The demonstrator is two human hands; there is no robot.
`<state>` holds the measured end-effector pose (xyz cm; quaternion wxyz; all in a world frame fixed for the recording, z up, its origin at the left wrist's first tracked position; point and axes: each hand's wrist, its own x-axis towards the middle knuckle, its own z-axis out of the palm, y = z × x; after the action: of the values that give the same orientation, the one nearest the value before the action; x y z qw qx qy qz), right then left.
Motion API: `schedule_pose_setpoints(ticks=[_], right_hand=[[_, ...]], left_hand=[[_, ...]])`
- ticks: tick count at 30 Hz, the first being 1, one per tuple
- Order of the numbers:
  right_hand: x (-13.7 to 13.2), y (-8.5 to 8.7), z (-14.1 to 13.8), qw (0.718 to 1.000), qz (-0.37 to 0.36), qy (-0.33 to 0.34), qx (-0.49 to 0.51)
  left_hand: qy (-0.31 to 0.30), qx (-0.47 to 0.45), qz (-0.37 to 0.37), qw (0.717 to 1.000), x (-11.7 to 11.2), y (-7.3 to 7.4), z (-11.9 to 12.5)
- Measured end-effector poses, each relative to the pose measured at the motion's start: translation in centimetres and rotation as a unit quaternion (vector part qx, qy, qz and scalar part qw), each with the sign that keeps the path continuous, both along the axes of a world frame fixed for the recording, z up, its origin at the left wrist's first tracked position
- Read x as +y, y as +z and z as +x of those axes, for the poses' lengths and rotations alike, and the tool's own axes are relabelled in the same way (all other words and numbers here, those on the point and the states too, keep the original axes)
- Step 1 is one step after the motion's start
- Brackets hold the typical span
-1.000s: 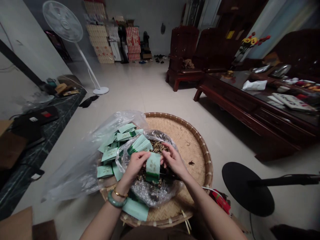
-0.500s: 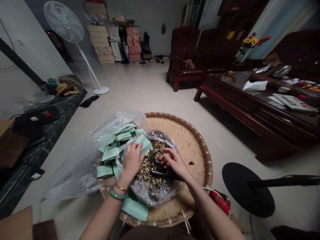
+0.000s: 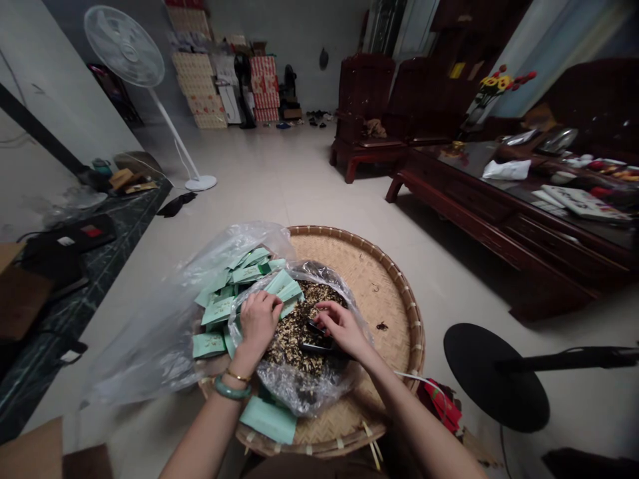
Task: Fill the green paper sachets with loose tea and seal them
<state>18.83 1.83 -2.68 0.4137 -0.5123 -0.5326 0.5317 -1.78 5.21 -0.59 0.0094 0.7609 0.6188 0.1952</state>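
A clear plastic bag [image 3: 312, 392] lies spread open on a round woven bamboo tray [image 3: 394, 279]. Inside it is a loose mix of dark and pale dried bits [image 3: 287, 342]. Green paper packets [image 3: 283, 285] rest on the bag's left side. My left hand [image 3: 259, 322] is beside them, its fingers curled down and drawn together; what they may hold is hidden. Over the mix, my right hand [image 3: 342, 327] has its fingers bent but apart. Beneath it lies a black two-armed tool [image 3: 319, 347], partly covered by that hand.
More green packets fill a large clear bag [image 3: 164, 332] on the left. A single green packet [image 3: 269, 419] lies at the tray's front. A black round stand base [image 3: 494, 376] is on the floor at right, near a white cord [image 3: 407, 375]. Dark wooden furniture [image 3: 499, 213] stands beyond.
My left hand has shifted slightly left, away from the green packets on the bag. My right hand's fingers have bent in and moved a little left. The black tool has barely moved.
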Motion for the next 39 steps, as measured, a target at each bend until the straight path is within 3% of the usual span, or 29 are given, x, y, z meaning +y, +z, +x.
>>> schedule_pose_setpoints(ticks=[3,7,12,16,20,27,31,36,39], right_hand=[[0.4,0.9,-0.5,0.989,0.112,-0.043,-0.084],[1.1,2.0,-1.6,0.94,0.288,-0.074,-0.169],[1.1,2.2,-2.4,0.908,0.367,-0.092,-0.181],[0.9,2.2,-2.0,0.925,0.319,-0.127,-0.163],[1.4,2.3,-1.0,0.936,0.27,-0.124,-0.19],[1.2,2.9,-0.5,0.917,0.336,-0.065,-0.206],[1.0,2.7,-0.4,0.925,0.329,-0.048,-0.182],[1.2,2.2,0.0,0.969,0.152,-0.028,-0.195],[1.4,2.2,0.1,0.996,0.045,-0.027,-0.077]], left_hand=[[-0.038,-0.103,0.001,0.994,0.1,0.5,-0.3],[-0.087,-0.212,-0.002,0.973,-0.5,1.2,0.2],[-0.085,-0.307,-0.028,0.947,-1.5,1.2,1.5],[-0.101,-0.324,-0.03,0.94,-1.9,1.0,1.9],[-0.15,-0.281,-0.016,0.948,-1.9,1.0,1.7],[-0.15,-0.2,0.041,0.967,-1.5,0.7,1.3],[-0.162,-0.193,0.051,0.966,-1.5,0.8,1.3],[-0.195,-0.193,0.087,0.958,-1.7,1.2,1.6],[-0.215,-0.184,0.104,0.953,-1.8,1.4,1.8]])
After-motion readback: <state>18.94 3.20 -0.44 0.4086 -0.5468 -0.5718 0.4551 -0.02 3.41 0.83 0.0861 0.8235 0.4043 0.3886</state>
